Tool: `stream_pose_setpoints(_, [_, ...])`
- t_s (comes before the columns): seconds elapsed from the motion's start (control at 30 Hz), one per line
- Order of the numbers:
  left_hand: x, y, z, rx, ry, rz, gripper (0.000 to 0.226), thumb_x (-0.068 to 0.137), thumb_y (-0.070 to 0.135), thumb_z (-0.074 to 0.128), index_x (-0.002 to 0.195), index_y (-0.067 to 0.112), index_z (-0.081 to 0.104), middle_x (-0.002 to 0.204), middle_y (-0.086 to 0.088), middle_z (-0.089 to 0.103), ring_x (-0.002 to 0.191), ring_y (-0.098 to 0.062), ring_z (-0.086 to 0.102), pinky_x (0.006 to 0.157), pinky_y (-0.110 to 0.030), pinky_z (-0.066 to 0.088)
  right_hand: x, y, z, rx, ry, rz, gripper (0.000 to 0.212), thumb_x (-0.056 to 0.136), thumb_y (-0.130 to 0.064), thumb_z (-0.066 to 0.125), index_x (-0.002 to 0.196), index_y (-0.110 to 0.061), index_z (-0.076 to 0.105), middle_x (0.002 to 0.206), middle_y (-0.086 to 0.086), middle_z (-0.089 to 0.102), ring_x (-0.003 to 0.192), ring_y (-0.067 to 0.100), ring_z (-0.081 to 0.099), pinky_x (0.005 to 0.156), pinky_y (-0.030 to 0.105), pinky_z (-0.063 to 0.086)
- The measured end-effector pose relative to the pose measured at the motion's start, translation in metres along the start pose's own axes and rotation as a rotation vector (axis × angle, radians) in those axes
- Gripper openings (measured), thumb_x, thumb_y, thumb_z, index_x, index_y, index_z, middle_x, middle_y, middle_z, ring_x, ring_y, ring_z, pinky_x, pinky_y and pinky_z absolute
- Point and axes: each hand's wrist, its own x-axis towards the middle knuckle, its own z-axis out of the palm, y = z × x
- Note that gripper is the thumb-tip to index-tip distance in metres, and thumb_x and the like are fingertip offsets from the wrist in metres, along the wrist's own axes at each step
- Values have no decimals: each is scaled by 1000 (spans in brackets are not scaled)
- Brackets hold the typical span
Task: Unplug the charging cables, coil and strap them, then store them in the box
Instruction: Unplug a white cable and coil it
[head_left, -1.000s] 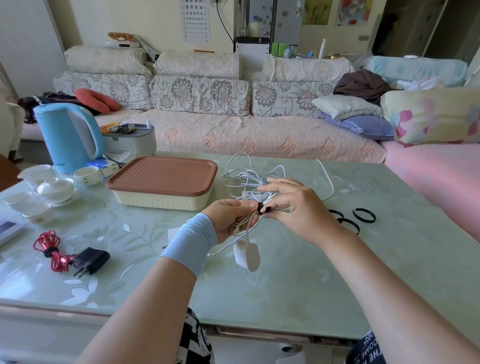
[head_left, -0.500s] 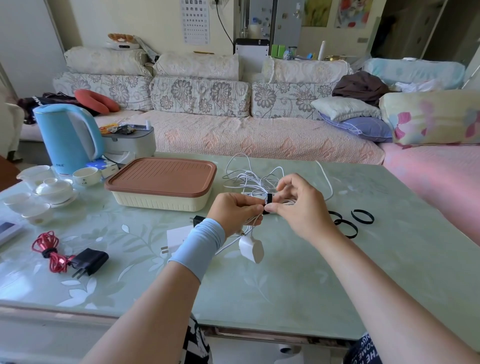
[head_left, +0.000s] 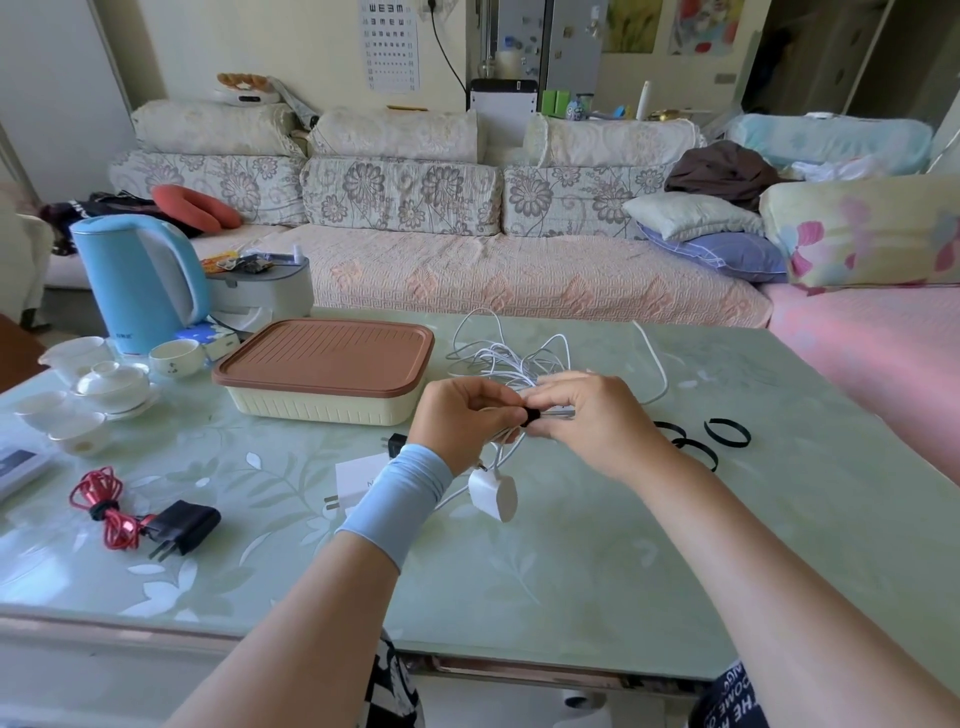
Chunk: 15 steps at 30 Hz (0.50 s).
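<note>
Above the middle of the counter (head_left: 571, 571), just right of the box (head_left: 317, 408), the left hand (head_left: 460, 415) and right hand (head_left: 589, 423) meet fingertip to fingertip around a bunched white cable (head_left: 501, 361). The left hand's fingers are curled round the gathered strands, and the right hand pinches a black strap (head_left: 531, 417) that sits on the bundle exactly between the two hands. Loose loops of the cable fan out behind the knuckles onto the counter, one strand curving away past the right hand, while its white charger (head_left: 493, 493) hangs below the left hand (prongs uppermost). The box stands closed under its brown lid (head_left: 327, 356), near the left hand but not touching it. Three spare bands (head_left: 727, 431) lie flat on the counter just beyond the right wrist. A blue sleeve (head_left: 400, 499) covers the left wrist, and a second white plug (head_left: 353, 480) shows partly from under it. Near the left front edge lies a red cable (head_left: 98, 504), bundled at its middle and joined to a black plug (head_left: 182, 525). A blue kettle (head_left: 135, 280) and white cups (head_left: 111, 382) stand at the far left.
</note>
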Motion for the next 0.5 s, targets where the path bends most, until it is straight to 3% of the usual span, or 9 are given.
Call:
stream_pose_setpoints(0.1, [1, -1, 2, 91, -8, -4, 21, 69, -1, 81, 75, 15, 69, 73, -8, 75, 66, -27, 70, 72, -55, 58, -1, -4, 0, -90, -23, 21, 27, 74, -13, 83, 98, -24, 80, 101, 5, 71, 106, 19, 57, 96, 30, 42])
stream_pose_setpoints(0.2, [-3, 3, 4, 253, -15, -9, 26, 70, 7, 82, 84, 14, 62, 74, -1, 74, 62, -23, 69, 51, -28, 56, 0, -6, 5, -318, -124, 21, 21, 85, -21, 74, 106, -24, 76, 100, 11, 66, 103, 26, 53, 91, 32, 36])
stream_pose_setpoints(0.27, [-6, 4, 5, 362, 25, 7, 31, 68, 15, 84, 85, 13, 58, 76, 2, 70, 54, -19, 67, 44, -19, 48, 1, -7, 6, -385, -140, 5, 17, 90, -26, 69, 106, -25, 73, 101, 8, 66, 107, 25, 51, 95, 31, 32])
stream_pose_setpoints(0.4, [-2, -2, -5, 508, 66, 48, 32, 64, 36, 86, 74, 23, 58, 72, 5, 64, 57, -14, 59, 58, -22, 49, 4, -9, 5, -475, -155, -45, 15, 95, -31, 62, 107, -27, 69, 105, -4, 67, 112, 18, 48, 104, 36, 26])
stream_pose_setpoints(0.5, [-1, -1, -16, 554, -128, 62, 24, 72, 36, 80, 93, 32, 67, 74, 9, 69, 63, -9, 60, 68, -24, 49, 6, -14, 11, -589, -211, -137, 16, 95, -32, 60, 109, -29, 68, 109, -7, 64, 115, 19, 47, 105, 41, 26])
